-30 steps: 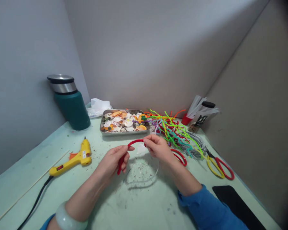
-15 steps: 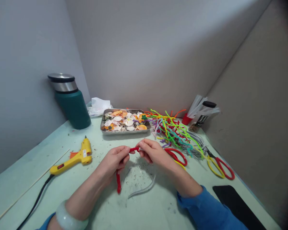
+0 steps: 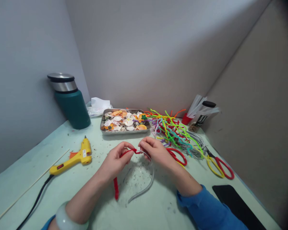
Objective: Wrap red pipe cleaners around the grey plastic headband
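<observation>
So you've got the red fuzzy stem over the middle of the table, with your left hand pinching it between thumb and forefinger and its tail hanging toward the near edge. The far end looks bunched at the tip of the grey band, which curves down under your right hand. Those fingers are bent round it, but I can't tell if they're really gripping.

Biggest risk, I reckon, is that little bunched bit slipping off the tip if you let the pinch go slack or tug sideways. The band looks springy (just guessing from the curve), so a loose right-hand hold could let it twist. The dangling tail might also snag the band's free end.

Hard to make out: whether the red wraps the tip or just lies against it. Your left fingers hide part of the stem, your right ones part of the band. The red-handled scissors toward the right edge are partly behind your wrist, and the table's near edge is out of frame.
</observation>
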Demonstrator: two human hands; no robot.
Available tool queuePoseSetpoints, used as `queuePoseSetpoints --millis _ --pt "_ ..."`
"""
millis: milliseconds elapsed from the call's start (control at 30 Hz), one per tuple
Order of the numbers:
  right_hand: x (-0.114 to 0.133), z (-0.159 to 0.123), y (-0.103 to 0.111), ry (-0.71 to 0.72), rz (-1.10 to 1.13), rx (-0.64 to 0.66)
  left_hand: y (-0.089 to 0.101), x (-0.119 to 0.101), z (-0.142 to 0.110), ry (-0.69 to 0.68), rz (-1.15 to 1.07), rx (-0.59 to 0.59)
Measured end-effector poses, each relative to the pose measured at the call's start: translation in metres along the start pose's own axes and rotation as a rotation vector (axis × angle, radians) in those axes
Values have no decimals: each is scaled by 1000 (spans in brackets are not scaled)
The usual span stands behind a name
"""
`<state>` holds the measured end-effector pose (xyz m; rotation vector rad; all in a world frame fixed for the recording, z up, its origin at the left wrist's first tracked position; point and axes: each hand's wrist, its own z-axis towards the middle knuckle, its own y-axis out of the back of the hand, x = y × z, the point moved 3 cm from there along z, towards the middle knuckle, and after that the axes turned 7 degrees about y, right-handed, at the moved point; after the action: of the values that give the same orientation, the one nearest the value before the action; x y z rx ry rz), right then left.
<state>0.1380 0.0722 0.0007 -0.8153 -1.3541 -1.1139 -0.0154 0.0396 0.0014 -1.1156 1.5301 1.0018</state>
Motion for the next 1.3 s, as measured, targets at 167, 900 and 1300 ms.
queuePoseSetpoints --millis 167,900,1300 --pt "5 0 5 129 -145 30 -1 1 -1 62 -106 30" --pt "2 -6 -2 -38 93 265 1 9 2 175 -416 190" --pt "21 -7 8 414 -273 237 -2 12 -4 295 -457 415"
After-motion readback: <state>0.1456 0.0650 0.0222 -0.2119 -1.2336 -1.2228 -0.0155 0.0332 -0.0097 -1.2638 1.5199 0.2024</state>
